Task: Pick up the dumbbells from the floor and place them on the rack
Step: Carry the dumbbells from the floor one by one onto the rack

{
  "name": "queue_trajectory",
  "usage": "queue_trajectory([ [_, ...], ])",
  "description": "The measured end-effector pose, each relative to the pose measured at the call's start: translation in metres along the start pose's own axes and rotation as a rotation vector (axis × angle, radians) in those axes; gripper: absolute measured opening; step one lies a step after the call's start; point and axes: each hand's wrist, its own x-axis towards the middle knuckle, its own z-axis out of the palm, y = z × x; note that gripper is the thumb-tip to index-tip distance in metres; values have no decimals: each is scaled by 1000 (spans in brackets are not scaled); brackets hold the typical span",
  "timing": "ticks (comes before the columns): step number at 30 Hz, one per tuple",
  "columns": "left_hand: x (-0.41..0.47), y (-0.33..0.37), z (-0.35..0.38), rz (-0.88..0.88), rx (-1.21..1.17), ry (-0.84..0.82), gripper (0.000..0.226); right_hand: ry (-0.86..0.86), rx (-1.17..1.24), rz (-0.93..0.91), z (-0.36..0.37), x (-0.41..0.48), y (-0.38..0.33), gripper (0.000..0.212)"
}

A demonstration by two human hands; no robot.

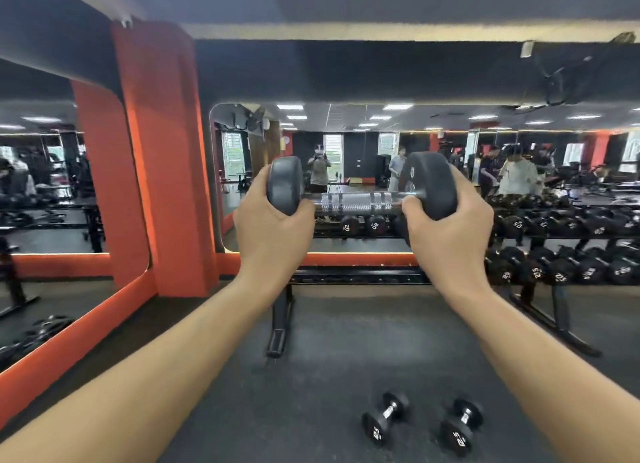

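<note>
Where the dark rubber floor [329, 341] fills the lower frame, two small black dumbbells with chrome grips lie side by side at bottom centre-right, one [385, 418] left of the other [461, 426], apart. Mid-frame, both bare arms extend forward. Left hand [273, 225] cups the left head, right hand [448, 232] the right head, of a large black rubber dumbbell with knurled chrome handle [358, 202], held level in the air; fingers clamped round both heads. Beyond, a black metal rack [360, 275] stands before a wall mirror [346, 143], with racked dumbbells [561, 272] at right.
</note>
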Motion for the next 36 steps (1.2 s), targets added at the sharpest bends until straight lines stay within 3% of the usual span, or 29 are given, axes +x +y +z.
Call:
queue_trajectory([
  [5,75,-99,31,-16,16,18,21,-31,3,-26,99,37,78,15],
  [19,302,-347,121,-15,-19,-32,20,29,-24,-66,354,155,262,21],
  [36,559,-667,271,-96,-39,13,23,-24,17,-38,667,312,544,13],
])
